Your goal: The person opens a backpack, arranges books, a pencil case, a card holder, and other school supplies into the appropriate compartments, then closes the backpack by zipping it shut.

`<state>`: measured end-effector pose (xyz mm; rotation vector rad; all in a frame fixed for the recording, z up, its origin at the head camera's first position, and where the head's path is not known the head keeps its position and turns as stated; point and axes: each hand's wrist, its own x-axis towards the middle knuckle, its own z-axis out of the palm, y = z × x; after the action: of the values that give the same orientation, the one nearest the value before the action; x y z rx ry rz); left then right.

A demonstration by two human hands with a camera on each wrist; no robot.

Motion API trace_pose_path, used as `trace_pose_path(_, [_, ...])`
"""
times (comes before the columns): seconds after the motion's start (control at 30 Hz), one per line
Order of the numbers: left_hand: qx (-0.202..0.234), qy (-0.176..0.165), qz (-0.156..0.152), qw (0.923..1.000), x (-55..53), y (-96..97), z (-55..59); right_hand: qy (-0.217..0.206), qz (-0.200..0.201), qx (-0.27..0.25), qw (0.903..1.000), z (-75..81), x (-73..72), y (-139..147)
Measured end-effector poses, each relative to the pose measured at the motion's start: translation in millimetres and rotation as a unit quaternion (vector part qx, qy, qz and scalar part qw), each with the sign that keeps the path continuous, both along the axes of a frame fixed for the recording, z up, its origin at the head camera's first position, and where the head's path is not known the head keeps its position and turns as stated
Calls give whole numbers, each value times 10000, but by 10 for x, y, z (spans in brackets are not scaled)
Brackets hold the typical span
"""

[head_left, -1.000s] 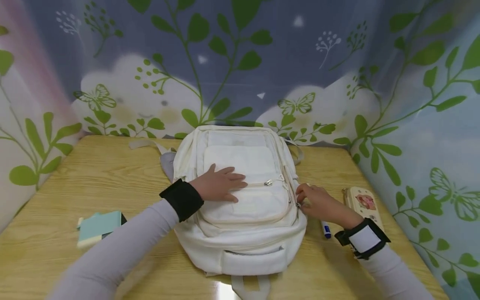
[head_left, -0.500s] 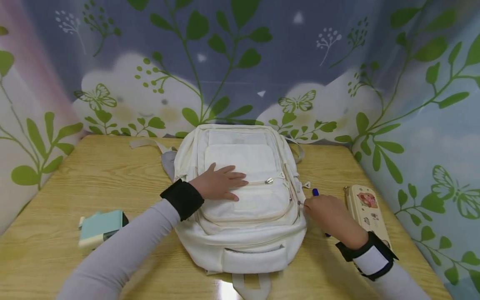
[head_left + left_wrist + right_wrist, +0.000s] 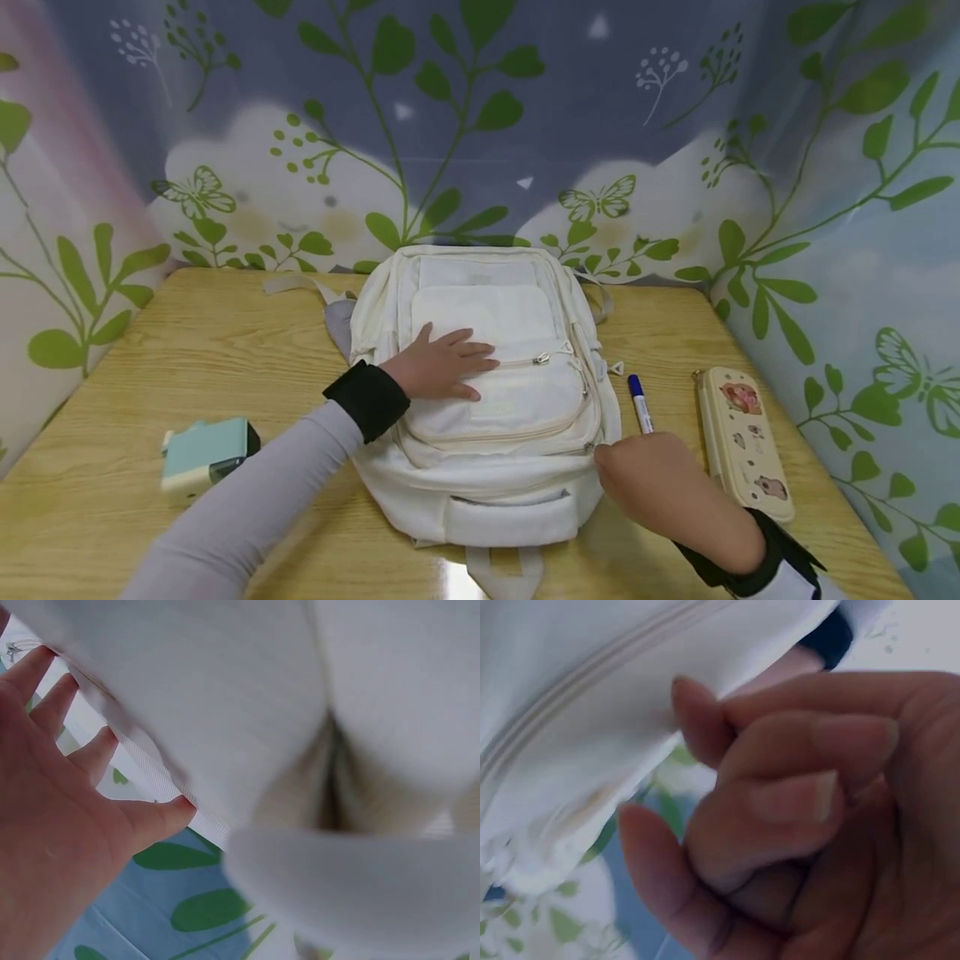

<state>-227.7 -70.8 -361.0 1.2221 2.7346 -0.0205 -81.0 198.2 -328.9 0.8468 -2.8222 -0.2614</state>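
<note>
One white bag [image 3: 491, 412] on a wooden table [image 3: 247, 333]

Front side up at the table's middle, the bag lies under a person's left hand [image 3: 437, 367], its palm down, fingers spread, holding nothing. At the bag's lower right edge, the right hand [image 3: 660, 479] curls its fingers just beside a zip pull [image 3: 589, 448]; whether it has hold of the pull, one cannot tell. Beyond that hand, and partly hidden by it, lies a blue-capped marker [image 3: 640, 404], with a cream case [image 3: 746, 446] farther right. Near the left sleeve [image 3: 255, 500] sits a teal-and-cream object [image 3: 206, 450]. Black bands circle both wrists, and a leaf-print backdrop [image 3: 480, 125] rises behind the table
</note>
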Motion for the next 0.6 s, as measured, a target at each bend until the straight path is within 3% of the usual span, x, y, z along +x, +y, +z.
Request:
trace_pose_path(0.2, [43, -39, 38, 10000, -10, 28, -25, -360, 742, -442, 9956, 104, 44, -298])
trace_pose_path(0.4, [-22, 43, 90, 9999, -45, 68, -68, -238, 1441, -252, 9889, 120, 16, -607])
trace_pose_path(0.6, [-78, 117, 159, 9998, -77, 53, -118, -514, 1734, -142, 9834, 109, -30, -894])
